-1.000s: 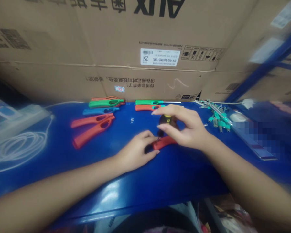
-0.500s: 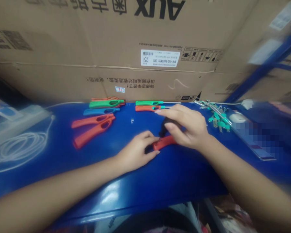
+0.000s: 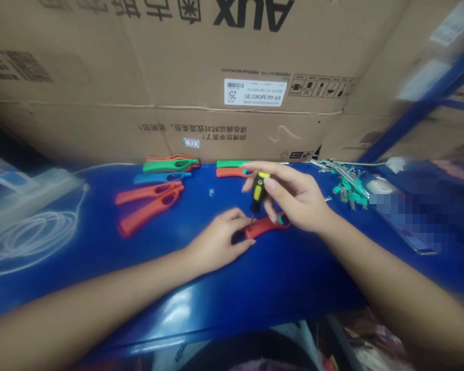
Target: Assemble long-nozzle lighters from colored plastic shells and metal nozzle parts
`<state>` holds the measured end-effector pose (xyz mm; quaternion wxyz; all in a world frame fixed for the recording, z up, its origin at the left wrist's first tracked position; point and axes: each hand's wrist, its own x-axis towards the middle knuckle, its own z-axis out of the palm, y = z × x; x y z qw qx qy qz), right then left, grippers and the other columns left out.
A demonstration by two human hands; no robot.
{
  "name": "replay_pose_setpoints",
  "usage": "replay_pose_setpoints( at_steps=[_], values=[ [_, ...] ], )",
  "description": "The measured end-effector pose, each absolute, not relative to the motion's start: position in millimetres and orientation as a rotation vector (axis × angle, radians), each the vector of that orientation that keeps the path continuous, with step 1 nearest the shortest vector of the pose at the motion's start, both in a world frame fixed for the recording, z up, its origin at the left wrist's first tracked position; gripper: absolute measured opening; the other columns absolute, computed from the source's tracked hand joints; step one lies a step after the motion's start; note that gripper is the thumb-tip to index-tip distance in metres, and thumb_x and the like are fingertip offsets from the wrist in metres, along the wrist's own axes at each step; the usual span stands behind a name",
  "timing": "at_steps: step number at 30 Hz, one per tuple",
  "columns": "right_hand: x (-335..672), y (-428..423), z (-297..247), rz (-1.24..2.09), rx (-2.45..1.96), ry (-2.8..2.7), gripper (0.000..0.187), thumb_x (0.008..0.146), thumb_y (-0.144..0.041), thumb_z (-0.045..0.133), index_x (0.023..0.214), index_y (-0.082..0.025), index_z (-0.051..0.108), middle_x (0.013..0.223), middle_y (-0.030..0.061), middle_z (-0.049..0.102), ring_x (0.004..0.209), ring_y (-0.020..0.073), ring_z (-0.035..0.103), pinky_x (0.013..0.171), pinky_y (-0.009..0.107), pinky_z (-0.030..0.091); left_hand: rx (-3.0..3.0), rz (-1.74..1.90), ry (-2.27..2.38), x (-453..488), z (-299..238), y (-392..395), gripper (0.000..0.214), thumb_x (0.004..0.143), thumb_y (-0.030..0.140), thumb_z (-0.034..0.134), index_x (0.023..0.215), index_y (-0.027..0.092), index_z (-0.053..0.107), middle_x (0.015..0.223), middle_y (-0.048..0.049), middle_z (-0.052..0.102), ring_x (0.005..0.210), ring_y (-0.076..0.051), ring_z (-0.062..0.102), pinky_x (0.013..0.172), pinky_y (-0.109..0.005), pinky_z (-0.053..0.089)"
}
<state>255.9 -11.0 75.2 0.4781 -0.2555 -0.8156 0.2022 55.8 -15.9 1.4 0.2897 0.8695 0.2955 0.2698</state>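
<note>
My left hand (image 3: pixel 222 239) pinches the butt end of a red lighter (image 3: pixel 266 227) between thumb and fingers, holding it on the blue table (image 3: pixel 294 278). Teal shows at the lighter's trigger opening; its far end is hidden behind my other hand. My right hand (image 3: pixel 299 201) has its fingers closed round a short screwdriver (image 3: pixel 260 191) with a black and yellow handle. The screwdriver stands nearly upright, its thin shaft meeting the lighter's handle close to my left fingertips. Whether a screw sits under the tip, I cannot tell.
Behind stands a big cardboard box (image 3: pixel 178 77). Red handle shells (image 3: pixel 150 208), a blue one (image 3: pixel 160 178) and a green one (image 3: pixel 166 165) lie left. Two lighters, one green (image 3: pixel 232 164), lie at the back. Teal parts with metal rods (image 3: pixel 350 188) are piled right; small screws (image 3: pixel 211 192) lie mid-table.
My right hand's fingers have loosened and shifted on the screwdriver, so its yellow-marked handle now shows. The teal at the lighter's trigger has come into view. My left hand stays put.
</note>
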Motion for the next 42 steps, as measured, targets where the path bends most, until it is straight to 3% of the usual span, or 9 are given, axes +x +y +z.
replay_pose_setpoints(
  at_steps=[4,7,11,14,19,24,27,37,42],
  values=[
    [256,-10,75,0.139,-0.580,-1.997,0.012,0.094,-0.027,0.066,0.100,-0.018,0.070,0.087,0.0046,0.072,0.065,0.0118,0.062,0.061,0.024,0.053,2.333,0.715,0.820,56,0,-16,0.034,0.090,0.025,0.070,0.123,0.018,0.068,0.102,-0.0063,0.063,0.093,-0.021,0.063,0.087,-0.036,0.054],
    [260,-10,78,-0.163,-0.545,-2.052,0.011,0.093,-0.026,0.067,0.100,-0.018,0.071,0.084,0.0051,0.073,0.075,0.0160,0.066,0.074,0.029,0.056,2.331,0.726,0.823,56,0,-17,0.034,0.090,0.025,0.071,0.123,0.017,0.069,0.100,-0.0058,0.063,0.091,-0.020,0.063,0.086,-0.036,0.053],
    [261,-13,80,0.223,-0.622,-2.143,0.034,0.104,-0.020,0.039,0.131,-0.017,0.059,0.115,0.0107,0.071,0.098,0.0174,0.069,0.085,0.032,0.057,2.319,0.714,0.800,57,1,-16,0.034,0.090,0.023,0.071,0.123,0.016,0.069,0.103,-0.0064,0.062,0.095,-0.020,0.063,0.091,-0.036,0.052],
    [261,-14,80,0.297,-0.605,-2.137,0.025,0.102,-0.020,0.046,0.120,-0.017,0.063,0.104,0.0078,0.071,0.082,0.0143,0.069,0.075,0.027,0.057,2.316,0.717,0.802,57,1,-16,0.036,0.090,0.023,0.071,0.125,0.015,0.068,0.103,-0.0062,0.063,0.095,-0.019,0.063,0.092,-0.035,0.052],
    [264,-16,83,-0.226,-0.606,-2.210,0.015,0.094,-0.020,0.064,0.108,-0.018,0.069,0.100,0.0065,0.076,0.095,0.0183,0.071,0.081,0.027,0.055,2.343,0.749,0.794,57,-2,-16,0.034,0.090,0.024,0.071,0.124,0.016,0.069,0.106,-0.0065,0.064,0.097,-0.020,0.063,0.091,-0.034,0.053],
    [263,-21,86,0.088,-0.642,-2.256,0.032,0.099,-0.014,0.051,0.129,-0.018,0.061,0.115,0.0075,0.072,0.110,0.0171,0.067,0.096,0.030,0.053,2.346,0.725,0.806,57,-2,-16,0.033,0.090,0.023,0.070,0.123,0.018,0.070,0.111,-0.0072,0.065,0.102,-0.021,0.064,0.097,-0.035,0.051],
    [263,-20,87,0.271,-0.637,-2.250,0.033,0.097,-0.012,0.051,0.128,-0.018,0.061,0.114,0.0070,0.071,0.101,0.0158,0.067,0.091,0.030,0.054,2.343,0.720,0.815,57,-1,-16,0.035,0.090,0.024,0.071,0.124,0.018,0.070,0.109,-0.0069,0.065,0.101,-0.020,0.064,0.096,-0.034,0.052],
    [258,-20,86,0.128,-0.584,-2.270,0.016,0.095,-0.026,0.065,0.109,-0.020,0.064,0.101,0.0060,0.069,0.100,0.0186,0.065,0.084,0.029,0.053,2.395,0.722,0.816,58,-2,-15,0.018,0.090,0.022,0.070,0.108,0.019,0.074,0.104,-0.0062,0.067,0.096,-0.022,0.065,0.089,-0.037,0.054],
    [259,-22,91,0.167,-0.697,-2.296,0.027,0.099,-0.027,0.055,0.125,-0.021,0.059,0.118,0.0083,0.069,0.105,0.0196,0.065,0.089,0.033,0.053,2.359,0.731,0.815,59,2,-17,0.021,0.089,0.020,0.070,0.110,0.020,0.074,0.106,-0.0059,0.066,0.098,-0.021,0.064,0.091,-0.036,0.053]
  ],
)
